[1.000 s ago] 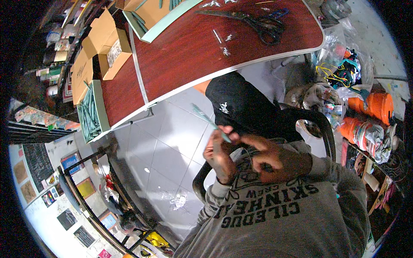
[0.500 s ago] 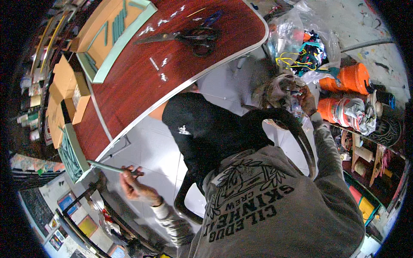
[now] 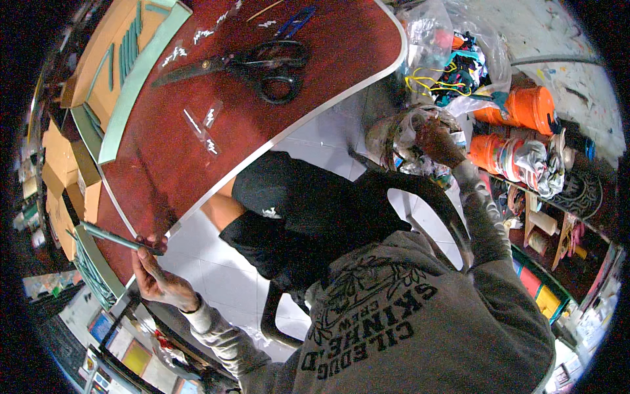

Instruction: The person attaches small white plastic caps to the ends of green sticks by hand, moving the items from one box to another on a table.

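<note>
The left hand [image 3: 161, 282] has a grey-green stick [image 3: 118, 238], pen-shaped, in its grip: thumb and fingers are closed on its right end. The stick is held at the near left edge of the worktop [image 3: 348, 39], its free end pointing left across the near green box [image 3: 105, 266]; contact with the box cannot be confirmed.

The right hand [image 3: 440, 141] is well apart, lowered at the mouth of a plastic-lined bin [image 3: 384, 141] on the right. Its fingers are obscured; how far its grip is open, and whether it holds anything, cannot be told.

Progress, as judged: part-way. The near box carries a dense bundle of similar sticks. The far box [image 3: 141, 85] holds only a few, with bare cardboard showing between. The held stick is not yet set down. Small white pieces [image 3: 210, 118] lie loose on the worktop, some on clear film, near black-handled scissors [image 3: 275, 69]. Between the boxes stands an open cardboard carton [image 3: 60, 157], contents not discernible.
</note>
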The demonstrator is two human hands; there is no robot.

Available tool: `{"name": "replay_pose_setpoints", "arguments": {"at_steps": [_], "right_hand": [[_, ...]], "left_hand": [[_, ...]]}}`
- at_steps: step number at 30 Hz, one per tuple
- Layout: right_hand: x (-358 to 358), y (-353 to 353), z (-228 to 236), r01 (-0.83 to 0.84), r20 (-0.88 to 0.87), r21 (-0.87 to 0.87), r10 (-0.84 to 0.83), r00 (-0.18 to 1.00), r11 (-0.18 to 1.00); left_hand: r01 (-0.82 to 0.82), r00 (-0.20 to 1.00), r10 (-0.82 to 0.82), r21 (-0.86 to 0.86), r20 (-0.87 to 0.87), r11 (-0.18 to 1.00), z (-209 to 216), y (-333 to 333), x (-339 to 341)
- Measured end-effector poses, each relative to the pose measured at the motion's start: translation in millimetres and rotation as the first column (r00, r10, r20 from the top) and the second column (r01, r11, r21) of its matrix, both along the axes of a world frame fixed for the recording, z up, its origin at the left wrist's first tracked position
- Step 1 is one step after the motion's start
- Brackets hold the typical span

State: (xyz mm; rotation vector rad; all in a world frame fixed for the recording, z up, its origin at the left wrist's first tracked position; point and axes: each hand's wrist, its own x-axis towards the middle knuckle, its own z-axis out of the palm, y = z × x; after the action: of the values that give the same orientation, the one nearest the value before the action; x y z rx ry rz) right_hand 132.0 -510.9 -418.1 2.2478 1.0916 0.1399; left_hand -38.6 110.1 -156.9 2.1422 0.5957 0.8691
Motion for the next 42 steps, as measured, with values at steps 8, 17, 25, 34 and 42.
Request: {"name": "replay_pose_setpoints", "arguments": {"at_steps": [8,17,25,34,42], "right_hand": [[24.0,96.6,-58.2,-0.031,-0.659,0.314,0.241,0.713,0.949],[10.2,222.4,-224.5,0.706,-0.973,0.157,-0.016,0.231,0.690],[-91.3,309.0,-395.1,0.441,-0.819,-0.571,0.512,-0.258,-0.692],[-129.8,361.6,-480.2,-0.183,-0.605,-0.753,0.774,-0.186,-0.632],[-138.3,386.9,-484.6,0.013,-0.335,-0.941,0.939,0.082,-0.337]], "left_hand": [[-0.128,0.991,0.131,0.073,-0.026,0.989,-9.7,31.4,1.4],[-0.269,0.959,0.280,-0.207,0.030,0.941,-45.3,32.9,39.3],[-0.319,0.916,0.334,0.099,-0.221,0.943,-42.4,82.3,44.9],[-0.317,0.827,0.418,0.303,-0.376,0.899,-42.6,106.5,90.5],[-0.392,0.821,0.451,0.229,-0.349,0.891,-36.5,57.7,118.6]]}}
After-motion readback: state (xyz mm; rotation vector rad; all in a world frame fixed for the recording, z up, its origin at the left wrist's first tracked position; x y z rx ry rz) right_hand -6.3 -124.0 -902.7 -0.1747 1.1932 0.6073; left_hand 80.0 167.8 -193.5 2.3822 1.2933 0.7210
